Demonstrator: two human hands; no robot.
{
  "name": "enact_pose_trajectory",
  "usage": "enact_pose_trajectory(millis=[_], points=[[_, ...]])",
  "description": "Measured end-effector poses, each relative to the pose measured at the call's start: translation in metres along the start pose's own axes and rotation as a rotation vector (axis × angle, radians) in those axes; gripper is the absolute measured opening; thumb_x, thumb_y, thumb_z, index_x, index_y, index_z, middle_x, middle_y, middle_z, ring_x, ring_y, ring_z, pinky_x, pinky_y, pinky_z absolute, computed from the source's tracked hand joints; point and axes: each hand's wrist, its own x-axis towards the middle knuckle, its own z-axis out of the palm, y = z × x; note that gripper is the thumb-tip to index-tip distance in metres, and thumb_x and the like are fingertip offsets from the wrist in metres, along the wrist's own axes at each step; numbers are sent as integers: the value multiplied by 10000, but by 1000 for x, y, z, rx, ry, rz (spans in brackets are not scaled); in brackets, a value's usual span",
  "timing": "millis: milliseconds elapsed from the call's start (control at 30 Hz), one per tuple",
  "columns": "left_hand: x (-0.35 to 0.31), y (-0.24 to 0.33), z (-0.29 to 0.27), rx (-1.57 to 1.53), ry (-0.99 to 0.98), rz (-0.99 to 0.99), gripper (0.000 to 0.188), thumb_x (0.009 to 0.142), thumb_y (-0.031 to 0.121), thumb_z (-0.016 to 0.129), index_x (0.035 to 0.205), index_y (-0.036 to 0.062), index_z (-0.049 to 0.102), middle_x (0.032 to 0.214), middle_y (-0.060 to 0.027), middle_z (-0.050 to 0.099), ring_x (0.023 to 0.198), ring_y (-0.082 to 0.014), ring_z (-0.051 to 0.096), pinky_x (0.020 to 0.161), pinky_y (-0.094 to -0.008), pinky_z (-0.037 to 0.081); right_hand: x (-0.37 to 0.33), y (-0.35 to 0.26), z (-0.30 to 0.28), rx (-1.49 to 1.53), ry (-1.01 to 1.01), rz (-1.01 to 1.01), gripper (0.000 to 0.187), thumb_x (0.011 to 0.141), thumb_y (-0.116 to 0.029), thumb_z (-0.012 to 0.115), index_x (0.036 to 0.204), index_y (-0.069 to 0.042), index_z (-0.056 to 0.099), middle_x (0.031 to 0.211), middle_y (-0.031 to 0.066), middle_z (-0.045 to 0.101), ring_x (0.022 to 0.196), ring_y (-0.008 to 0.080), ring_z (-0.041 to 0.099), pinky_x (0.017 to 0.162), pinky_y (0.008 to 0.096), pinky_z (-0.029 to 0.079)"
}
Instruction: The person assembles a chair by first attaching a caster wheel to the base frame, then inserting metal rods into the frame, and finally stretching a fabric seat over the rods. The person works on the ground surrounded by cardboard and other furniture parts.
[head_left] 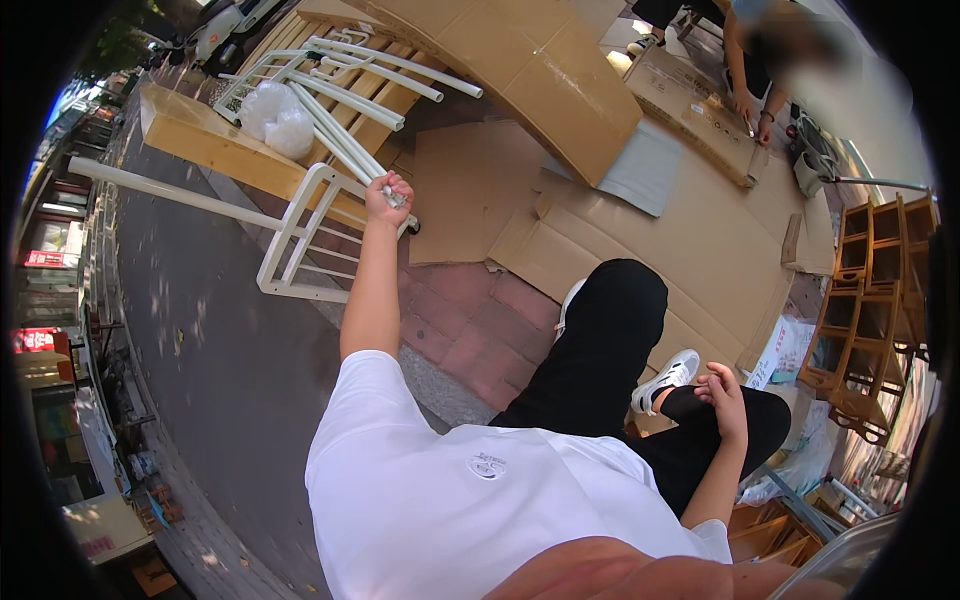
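My left arm reaches out to the far left, and my left hand [389, 198] is closed round the near ends of several thin white metal tubes [340, 135]. Beyond it, those tubes slant up over a wooden slatted bench. Just left of the hand stands a white barred frame [300, 235] with a long white pole [170, 190] running off leftward. A clear plastic bag [278, 118] with pale contents lies on the bench beside the tubes. Over my bent right knee hovers my right hand [722, 395], its fingers loosely bent and apart, holding nothing I can see.
Flat brown cardboard [690, 235] covers much of the ground ahead. A large cardboard sheet [530, 80] leans at the back. Another person's hands [755, 115] work at a long carton [690, 110]. Stacked wooden chairs [860, 300] stand at right; the wooden bench [225, 145] is far left.
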Motion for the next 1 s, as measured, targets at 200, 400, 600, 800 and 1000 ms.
enact_pose_trajectory(millis=[200, 400, 600, 800, 1000], points=[[-55, -38, 31, -7, -33, -5, 102, 900, 68, 521, 810, 86, 477, 665, 3, 473, 568, -112, 462, 560, -270, 425, -9, -11, 20, -36, -88, -95, 320, 1019, -159, 555, 1312, -28, 544, 1049, 85, 675, 872, 132, 651, 773, 243, 499], [-118, -82, 62, -31, -35, -34, 34, 872, 57, 521, 900, 75, 515, 696, 3, 496, 578, -111, 471, 552, -277, 421, -17, -7, 29, -57, -175, -156, 335, 1019, -185, 561, 1313, -25, 545, 1050, 93, 669, 888, 150, 648, 796, 285, 510], [-182, -146, 89, -1, -84, -49, 131, 852, 66, 533, 983, 65, 543, 720, 0, 500, 590, -122, 470, 557, -294, 421, -27, -3, 38, -53, -284, -205, 339, 1016, -173, 566, 1311, -8, 545, 1048, 109, 662, 884, 161, 642, 812, 293, 515], [-243, -214, 90, 313, -36, 52, 191, 850, 53, 538, 1041, 56, 527, 717, -30, 488, 589, -141, 459, 549, -315, 408, -36, 7, 39, -126, -350, -280, 321, 1004, -140, 577, 1290, 3, 552, 1029, 72, 658, 897, 139, 638, 816, 278, 517], [-314, -257, 108, 731, -68, 208, 280, 825, 40, 606, 1084, 38, 500, 722, -48, 487, 571, -155, 485, 516, -328, 430, -40, -8, 55, -28, -257, -430, 260, 999, -128, 596, 1220, 10, 593, 1045, 76, 672, 955, 143, 651, 850, 289, 524]])
